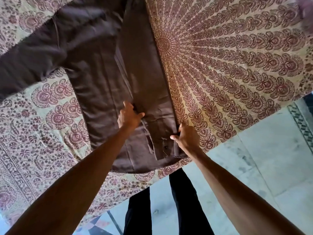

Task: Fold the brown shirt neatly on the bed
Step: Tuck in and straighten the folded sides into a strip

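Observation:
The brown shirt [101, 68] lies spread on the patterned bed [228, 56], its hem toward me. One side is folded inward as a long panel, and its sleeve lies along the middle with the cuff near the hem. The other sleeve stretches out to the far left. My left hand [129, 116] rests on the middle of the shirt, fingers pinching the edge of the folded sleeve. My right hand [186, 138] grips the right folded edge of the shirt near the cuff.
The bed's printed cover [42, 133] runs to the near edge, where my dark trouser legs [183, 209] stand on a pale tiled floor [262, 158]. A purple cloth [306, 12] shows at the far right corner.

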`<state>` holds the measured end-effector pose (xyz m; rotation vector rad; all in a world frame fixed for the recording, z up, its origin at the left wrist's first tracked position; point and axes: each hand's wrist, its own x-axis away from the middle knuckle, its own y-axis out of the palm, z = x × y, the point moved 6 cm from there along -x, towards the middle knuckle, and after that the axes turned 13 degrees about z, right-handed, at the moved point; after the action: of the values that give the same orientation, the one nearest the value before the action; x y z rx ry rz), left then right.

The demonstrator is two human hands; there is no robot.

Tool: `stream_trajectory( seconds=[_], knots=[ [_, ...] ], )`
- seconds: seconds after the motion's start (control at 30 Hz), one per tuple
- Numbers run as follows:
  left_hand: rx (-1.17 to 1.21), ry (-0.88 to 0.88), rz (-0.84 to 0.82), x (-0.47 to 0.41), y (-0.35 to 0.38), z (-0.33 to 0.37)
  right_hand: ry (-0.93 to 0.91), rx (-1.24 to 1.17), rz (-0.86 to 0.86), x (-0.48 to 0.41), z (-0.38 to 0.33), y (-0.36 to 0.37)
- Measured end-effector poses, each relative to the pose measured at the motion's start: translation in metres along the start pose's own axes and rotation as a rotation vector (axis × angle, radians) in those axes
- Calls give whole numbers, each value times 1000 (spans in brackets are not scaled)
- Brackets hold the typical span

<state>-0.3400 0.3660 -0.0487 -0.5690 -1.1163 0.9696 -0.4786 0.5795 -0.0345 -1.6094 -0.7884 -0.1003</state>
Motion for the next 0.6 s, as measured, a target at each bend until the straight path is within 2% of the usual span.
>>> stream_trajectory(
  seconds=[0.13,0.23,0.37,0.47,0.6],
  knots=[
    [-127,467,171,-1,-25,46,-186,-79,104,-29,-29,-28],
    [-282,686,169,-24,-23,74,-297,-131,113,-61,-59,-34],
    [-360,786,200,-83,-33,111,-453,-106,206,-120,-120,-43],
    [-357,775,230,-137,-49,135,-631,-6,331,-165,-175,-59],
    [-486,831,117,-186,-52,149,-769,202,368,-228,-245,-70]
  ],
)
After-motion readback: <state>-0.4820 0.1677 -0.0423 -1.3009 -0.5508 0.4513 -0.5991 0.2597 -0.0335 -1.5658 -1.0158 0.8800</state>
